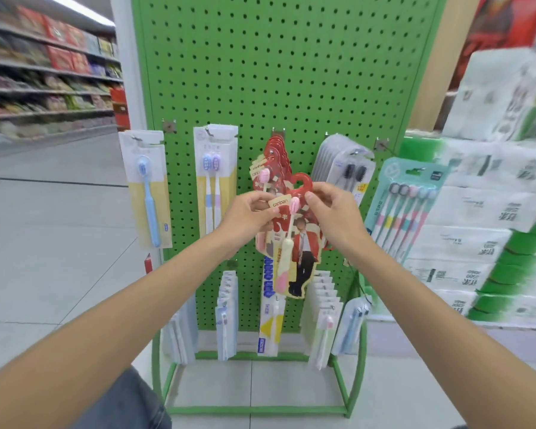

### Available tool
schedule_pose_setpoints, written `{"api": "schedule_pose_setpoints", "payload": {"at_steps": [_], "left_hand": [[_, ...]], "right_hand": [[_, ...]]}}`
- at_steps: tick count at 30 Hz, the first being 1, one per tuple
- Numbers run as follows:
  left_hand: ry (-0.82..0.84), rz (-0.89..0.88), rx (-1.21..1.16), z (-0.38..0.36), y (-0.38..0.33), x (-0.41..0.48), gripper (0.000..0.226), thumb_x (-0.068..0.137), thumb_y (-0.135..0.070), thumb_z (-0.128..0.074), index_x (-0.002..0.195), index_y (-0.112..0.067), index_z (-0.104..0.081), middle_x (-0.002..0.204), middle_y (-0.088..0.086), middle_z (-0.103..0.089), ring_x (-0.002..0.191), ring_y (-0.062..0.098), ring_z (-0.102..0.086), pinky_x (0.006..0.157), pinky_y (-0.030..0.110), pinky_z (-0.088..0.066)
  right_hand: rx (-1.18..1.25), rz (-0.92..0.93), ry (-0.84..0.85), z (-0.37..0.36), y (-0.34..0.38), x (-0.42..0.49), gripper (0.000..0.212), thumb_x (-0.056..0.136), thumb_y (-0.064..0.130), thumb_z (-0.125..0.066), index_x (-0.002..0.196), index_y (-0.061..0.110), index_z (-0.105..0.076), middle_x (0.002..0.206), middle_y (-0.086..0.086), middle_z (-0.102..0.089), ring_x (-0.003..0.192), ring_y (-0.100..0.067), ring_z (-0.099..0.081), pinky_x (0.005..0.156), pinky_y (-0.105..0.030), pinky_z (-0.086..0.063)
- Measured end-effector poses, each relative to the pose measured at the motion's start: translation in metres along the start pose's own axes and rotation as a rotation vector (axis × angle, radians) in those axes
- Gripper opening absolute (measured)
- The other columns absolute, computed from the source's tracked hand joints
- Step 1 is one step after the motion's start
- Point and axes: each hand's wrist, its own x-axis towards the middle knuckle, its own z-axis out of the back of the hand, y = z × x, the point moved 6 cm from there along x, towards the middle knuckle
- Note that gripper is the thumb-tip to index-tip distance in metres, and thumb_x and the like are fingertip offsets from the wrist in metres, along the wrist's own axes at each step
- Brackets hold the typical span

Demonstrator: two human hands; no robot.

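Two hands on one item. Left hand (248,215) pinches the upper left edge of the red toothbrush pack (300,243), thumb on the front by the label. Right hand (334,212) pinches the upper right edge, just under the hanger loop (302,180). The hands are close together with the pack between them, held in the air in front of the green pegboard (260,72) and slightly tilted. The loop looks free of the peg (277,133), but I cannot tell for certain: the matching red stack (276,156) hangs right behind it.

Risks, as judged:
- Loop misses the peg tip or catches only partly, and the pack drops onto the lower row of packs (322,305).
- Sliding along the peg drags the red stack, and some could come off with it.
- Right hand is near the black-brush packs (350,171), so a sideways sweep would set them swinging.
- Grip is fingertips only on thin card, which may bend or slip if one hand releases early.
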Motion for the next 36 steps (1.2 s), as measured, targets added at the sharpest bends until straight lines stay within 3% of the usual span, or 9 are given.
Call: {"api": "schedule_pose_setpoints", "payload": {"at_steps": [3, 6, 8, 12, 16, 20, 28, 32, 36], "left_hand": [[-0.174, -0.101, 0.102, 0.017, -0.030, 0.019, 0.018, 0.093, -0.012, -0.064, 0.109, -0.021, -0.064, 0.105, -0.001, -0.066, 0.095, 0.012, -0.065, 0.078, 0.030, -0.059], [-0.275, -0.176, 0.213, 0.028, -0.052, 0.035, 0.020, 0.094, -0.018, -0.064, 0.114, -0.021, -0.060, 0.104, -0.005, -0.062, 0.092, 0.008, -0.060, 0.070, 0.022, -0.051], [-0.305, -0.196, 0.276, 0.032, -0.060, 0.043, 0.025, 0.093, -0.022, -0.065, 0.117, -0.021, -0.057, 0.105, -0.006, -0.059, 0.092, 0.007, -0.058, 0.071, 0.019, -0.045], [-0.313, -0.198, 0.355, 0.036, -0.063, 0.055, 0.032, 0.092, -0.032, -0.067, 0.119, -0.023, -0.054, 0.105, -0.007, -0.058, 0.091, 0.009, -0.058, 0.080, 0.028, -0.050], [-0.291, -0.206, 0.378, 0.038, -0.062, 0.063, 0.030, 0.090, -0.037, -0.067, 0.115, -0.026, -0.055, 0.103, -0.011, -0.059, 0.090, 0.003, -0.058, 0.076, 0.023, -0.048], [-0.254, -0.235, 0.385, 0.036, -0.062, 0.065, 0.020, 0.091, -0.031, -0.067, 0.107, -0.024, -0.059, 0.099, -0.013, -0.061, 0.086, -0.001, -0.057, 0.070, 0.016, -0.043], [-0.218, -0.269, 0.355, 0.035, -0.063, 0.065, 0.015, 0.092, -0.029, -0.066, 0.105, -0.022, -0.062, 0.097, -0.011, -0.065, 0.086, 0.005, -0.062, 0.072, 0.017, -0.048], [-0.220, -0.266, 0.323, 0.037, -0.062, 0.065, 0.014, 0.092, -0.028, -0.066, 0.104, -0.020, -0.063, 0.095, -0.007, -0.065, 0.083, 0.007, -0.062, 0.059, 0.010, -0.046], [-0.222, -0.262, 0.319, 0.037, -0.060, 0.065, 0.014, 0.091, -0.030, -0.067, 0.102, -0.021, -0.063, 0.092, -0.007, -0.066, 0.081, 0.008, -0.063, 0.063, 0.013, -0.045]], "right_hand": [[-0.084, 0.067, -0.092, 0.017, 0.023, 0.026, 0.020, 0.101, 0.015, -0.049, 0.113, 0.020, -0.065, 0.091, 0.013, -0.067, 0.083, 0.001, -0.064, 0.073, -0.014, -0.052], [-0.120, 0.108, -0.149, 0.029, 0.040, 0.051, 0.018, 0.101, 0.015, -0.050, 0.114, 0.018, -0.062, 0.088, 0.006, -0.067, 0.053, 0.006, -0.054, 0.047, -0.012, -0.043], [-0.178, 0.130, -0.177, 0.034, 0.050, 0.066, 0.018, 0.101, 0.016, -0.051, 0.115, 0.019, -0.061, 0.088, 0.003, -0.067, 0.047, 0.003, -0.049, 0.042, -0.013, -0.038], [-0.222, 0.161, -0.215, 0.040, 0.064, 0.093, 0.017, 0.100, 0.017, -0.052, 0.114, 0.018, -0.062, 0.085, 0.007, -0.067, 0.047, 0.001, -0.049, 0.044, -0.016, -0.038], [-0.246, 0.142, -0.208, 0.039, 0.063, 0.112, 0.014, 0.100, 0.016, -0.052, 0.110, 0.018, -0.061, 0.082, 0.004, -0.067, 0.041, 0.001, -0.045, 0.039, -0.015, -0.034], [-0.304, 0.062, -0.068, 0.019, 0.044, 0.117, 0.012, 0.099, 0.010, -0.051, 0.105, 0.016, -0.060, 0.080, 0.000, -0.066, 0.037, 0.000, -0.040, 0.035, -0.014, -0.032], [-0.380, 0.026, 0.069, -0.018, 0.014, 0.116, 0.010, 0.098, 0.017, -0.057, 0.105, 0.017, -0.063, 0.086, 0.000, -0.069, 0.059, -0.013, -0.060, 0.051, -0.025, -0.050], [-0.306, -0.003, 0.069, -0.021, 0.009, 0.121, 0.017, 0.097, 0.021, -0.057, 0.111, 0.016, -0.065, 0.094, -0.001, -0.071, 0.073, -0.020, -0.068, 0.065, -0.036, -0.059], [-0.335, 0.029, 0.165, -0.031, 0.007, 0.121, 0.024, 0.098, 0.019, -0.057, 0.118, 0.016, -0.069, 0.102, 0.007, -0.070, 0.090, -0.010, -0.066, 0.081, -0.029, -0.057]]}}
